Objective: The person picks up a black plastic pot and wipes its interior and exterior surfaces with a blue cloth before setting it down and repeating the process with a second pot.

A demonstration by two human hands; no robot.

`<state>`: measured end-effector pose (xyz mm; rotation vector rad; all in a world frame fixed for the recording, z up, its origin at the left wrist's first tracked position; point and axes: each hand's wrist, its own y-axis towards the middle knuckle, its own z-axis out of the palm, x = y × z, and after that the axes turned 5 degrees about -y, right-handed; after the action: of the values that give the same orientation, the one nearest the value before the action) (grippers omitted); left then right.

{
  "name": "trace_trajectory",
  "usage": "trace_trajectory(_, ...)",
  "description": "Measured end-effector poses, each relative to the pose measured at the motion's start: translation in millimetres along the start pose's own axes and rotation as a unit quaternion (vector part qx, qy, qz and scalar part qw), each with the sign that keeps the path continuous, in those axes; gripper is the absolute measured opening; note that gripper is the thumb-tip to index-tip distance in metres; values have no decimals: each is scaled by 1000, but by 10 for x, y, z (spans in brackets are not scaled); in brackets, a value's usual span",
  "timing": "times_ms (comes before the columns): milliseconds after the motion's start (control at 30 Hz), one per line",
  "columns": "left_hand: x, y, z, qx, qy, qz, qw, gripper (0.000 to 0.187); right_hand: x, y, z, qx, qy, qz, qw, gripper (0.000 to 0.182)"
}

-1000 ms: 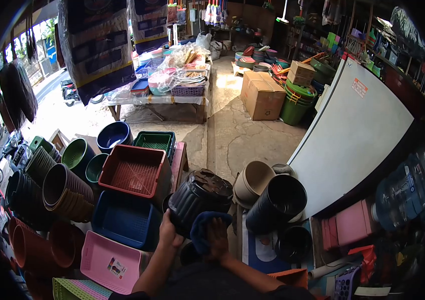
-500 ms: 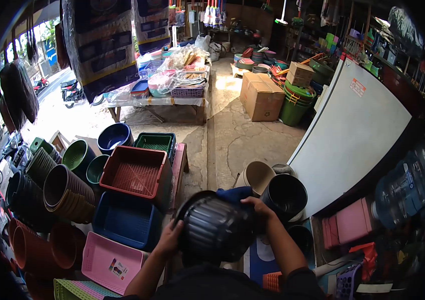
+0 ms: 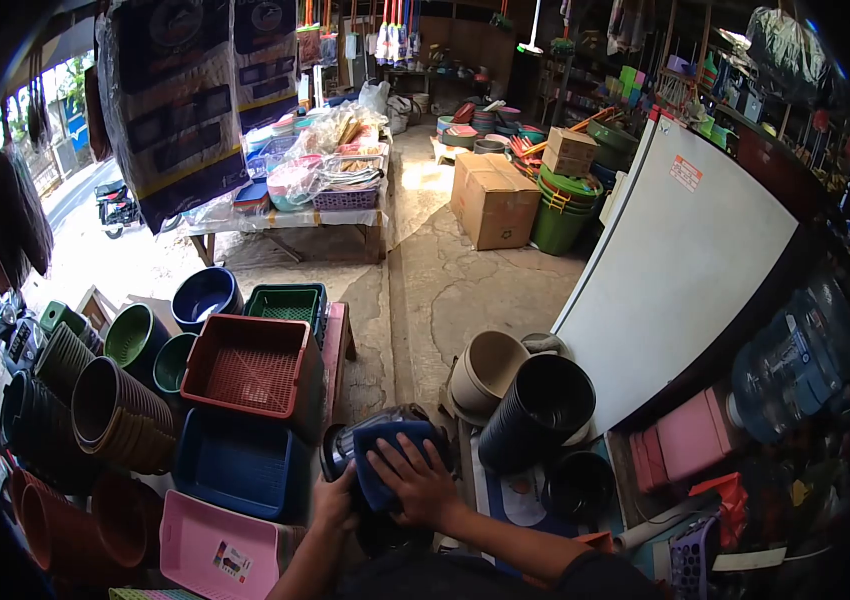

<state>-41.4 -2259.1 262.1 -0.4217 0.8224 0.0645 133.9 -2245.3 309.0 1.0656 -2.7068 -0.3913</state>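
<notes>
A black ribbed pot [image 3: 343, 440] is held low in front of me, tilted on its side. My left hand [image 3: 333, 500] grips its near left edge, fingers partly hidden. A dark blue cloth [image 3: 377, 478] lies against the pot's surface. Over the cloth, my right hand [image 3: 417, 482] presses flat with its fingers spread. Just right of the pot stand a stack of black pots [image 3: 520, 430] and a beige pot [image 3: 475, 385].
At left are a red basket [image 3: 245, 370], a blue basin [image 3: 235, 465], a pink basket [image 3: 215, 535] and stacked pots [image 3: 125, 430]. A white panel [image 3: 680, 240] leans at right, near a water bottle [image 3: 795, 360]. Cardboard boxes [image 3: 495, 200] stand ahead.
My right hand has moved from the pot's right edge onto its side, over the blue cloth. The pot has turned and moved lower. The camera view has shifted slightly right.
</notes>
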Motion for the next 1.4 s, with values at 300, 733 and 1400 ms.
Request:
trace_trajectory(300,37,96,-529,68,-98,-210,970,40,-263,-341,408,-270,287,222,892,64)
trace_trajectory(733,-72,-261,-72,94,-4,-82,992,45,-610,-288,252,-39,352,187,916,67)
trace_trajectory(1400,-51,-148,-437,100,32,-103,989,44,-538,-572,371,-111,541,286,783,64)
